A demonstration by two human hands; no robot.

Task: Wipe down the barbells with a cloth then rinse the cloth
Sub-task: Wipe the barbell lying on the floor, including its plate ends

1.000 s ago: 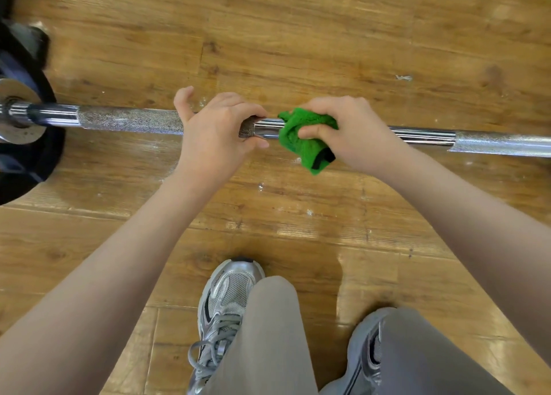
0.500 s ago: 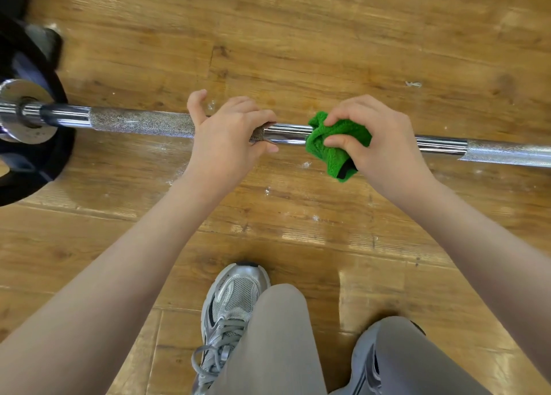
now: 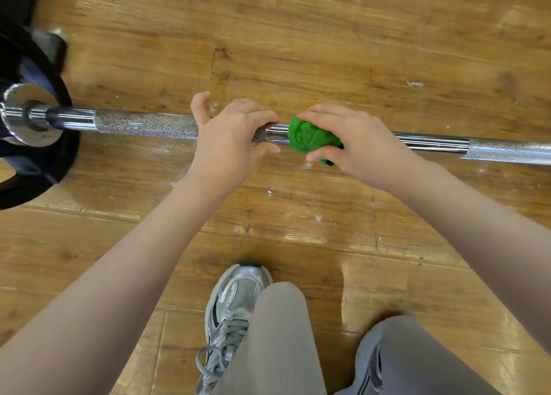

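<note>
Head view: barbell wipe in progress, cloth on the smooth centre shaft

Head view, items taken largest to smallest. Wooden floor (image 3: 328, 42) fills the frame, worn and flecked with pale specks. A barbell (image 3: 143, 124) lies across it from left to right, with a black weight plate (image 3: 38, 168) and a chrome collar (image 3: 26, 114) at its left end. The shaft shows knurled sections at left and far right and a smooth polished section between them.

The person's grey trouser legs and a silver running shoe (image 3: 235, 299) stand near the bottom edge, well apart from the bar.

The left hand (image 3: 229, 138) is curled over the shaft at the inner end of the left knurling, fingers wrapped around the bar and gripping it. The right hand (image 3: 354, 141) sits just beside it, fingers and thumb clenched around a green cloth (image 3: 313, 139), which is bunched around the smooth section and touching it.

Assessment: the wiping step is in hand; the left hand appears to steady the bar while the right works the cloth. Rinsing is not yet begun, and no water source is visible. The next move likely calls for drawing the cloth along the shaft toward the right knurling, keeping the wrap tight. The rough knurl may snag the fabric.
</note>
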